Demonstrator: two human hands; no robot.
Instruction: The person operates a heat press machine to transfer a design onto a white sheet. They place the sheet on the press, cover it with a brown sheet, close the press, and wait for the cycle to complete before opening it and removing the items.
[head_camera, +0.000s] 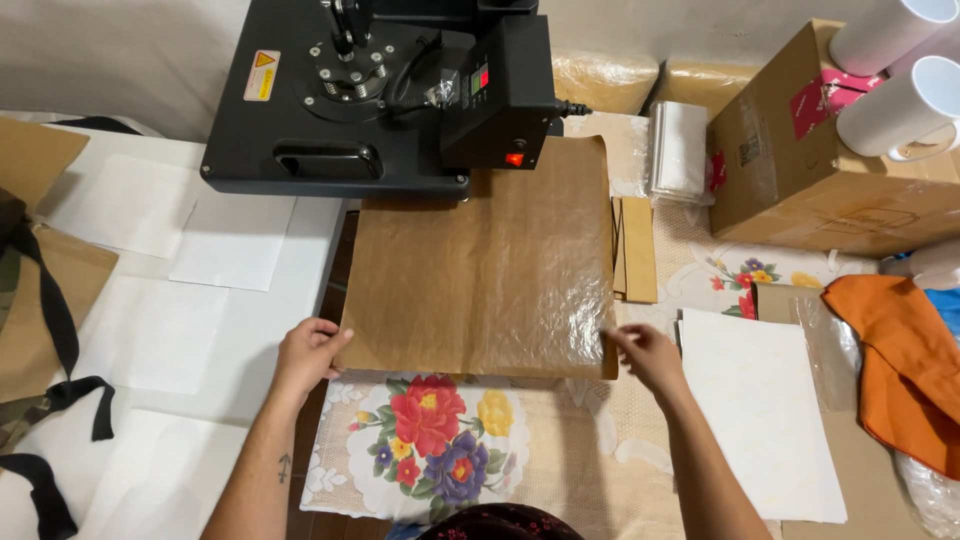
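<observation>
A large brown parchment sheet (480, 270) is lying flat below the black heat press (380, 95), its far edge reaching under the press's control box. The left hand (308, 352) is pinching the sheet's near left corner; the right hand (648, 355) is gripping what seems to be the near right corner (fingertips partly hidden). A floral cloth (430, 445) is showing on the surface just beneath. White paper (760, 420) is lying to the right, beside an orange cloth (900, 370).
</observation>
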